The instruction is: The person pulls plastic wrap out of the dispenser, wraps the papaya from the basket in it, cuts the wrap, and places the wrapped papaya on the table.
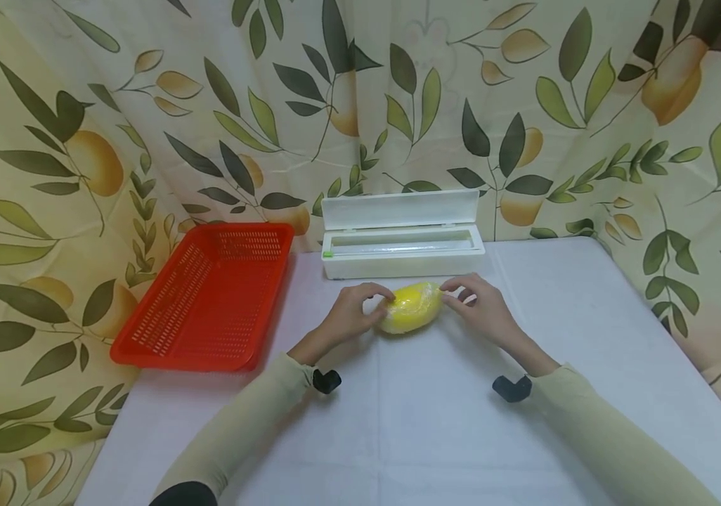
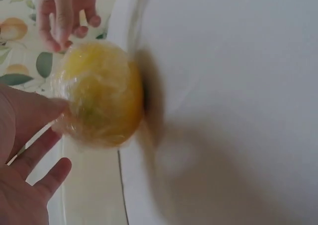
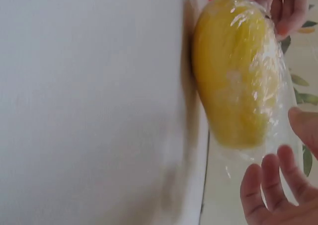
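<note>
White tablecloth [image 1: 588,330] up front, leafy fruit-print curtain [image 1: 82,140] behind it. Count's easy: one yellow fruit [image 1: 410,307] wrapped in clear film, sitting mid-table just in front of one open white wrap dispenser [image 1: 402,235], plus one red basket [image 1: 205,295] off to the left. Two hands: left hand [image 1: 353,314] touches the fruit's left end, fingers loosely curved; right hand [image 1: 481,301] does the same at the right end. Basket is partly off the table edge. Wrist views are blurry, so actual grip is hard to tell.
</note>
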Demonstrator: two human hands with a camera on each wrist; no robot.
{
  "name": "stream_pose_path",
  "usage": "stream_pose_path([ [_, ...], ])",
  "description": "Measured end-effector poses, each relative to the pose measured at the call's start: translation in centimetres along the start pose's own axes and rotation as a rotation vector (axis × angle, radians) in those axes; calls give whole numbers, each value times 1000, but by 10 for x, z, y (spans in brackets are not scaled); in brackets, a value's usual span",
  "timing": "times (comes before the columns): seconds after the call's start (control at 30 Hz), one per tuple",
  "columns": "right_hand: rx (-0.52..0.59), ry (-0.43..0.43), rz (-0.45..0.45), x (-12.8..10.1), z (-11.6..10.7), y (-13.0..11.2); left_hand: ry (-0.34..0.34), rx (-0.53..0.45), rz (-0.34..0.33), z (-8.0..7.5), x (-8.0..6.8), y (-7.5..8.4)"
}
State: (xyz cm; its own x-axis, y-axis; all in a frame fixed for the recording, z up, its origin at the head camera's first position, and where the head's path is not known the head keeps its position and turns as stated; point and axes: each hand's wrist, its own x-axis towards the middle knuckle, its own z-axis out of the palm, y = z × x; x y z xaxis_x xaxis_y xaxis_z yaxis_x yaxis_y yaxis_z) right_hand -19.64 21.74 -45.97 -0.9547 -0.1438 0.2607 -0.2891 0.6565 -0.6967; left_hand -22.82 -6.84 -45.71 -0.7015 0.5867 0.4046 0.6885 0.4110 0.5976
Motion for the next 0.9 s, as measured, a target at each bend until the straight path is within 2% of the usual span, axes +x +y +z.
stream_pose_path([
  [0.13,10,39,41,-1,-2,10,-7,56,5,-6,4,-5],
  [0.3,44,-8,112,-4,-5,18,-18,68,36,-9,7,-10],
  [0.47,101,-113,35,-6,-5,17,14,78,66,-9,10,-14],
  [0.57,107,-152,-32,-8,-3,15,57,146,89,-7,10,-14],
  [0.67,92,-161,-95,-10,0,13,116,248,99,-3,6,-6],
  [0.77,68,-148,-149,-12,2,11,153,317,92,2,-3,12],
  [0.9,41,-149,-193,-12,0,5,122,289,98,10,-13,32],
])
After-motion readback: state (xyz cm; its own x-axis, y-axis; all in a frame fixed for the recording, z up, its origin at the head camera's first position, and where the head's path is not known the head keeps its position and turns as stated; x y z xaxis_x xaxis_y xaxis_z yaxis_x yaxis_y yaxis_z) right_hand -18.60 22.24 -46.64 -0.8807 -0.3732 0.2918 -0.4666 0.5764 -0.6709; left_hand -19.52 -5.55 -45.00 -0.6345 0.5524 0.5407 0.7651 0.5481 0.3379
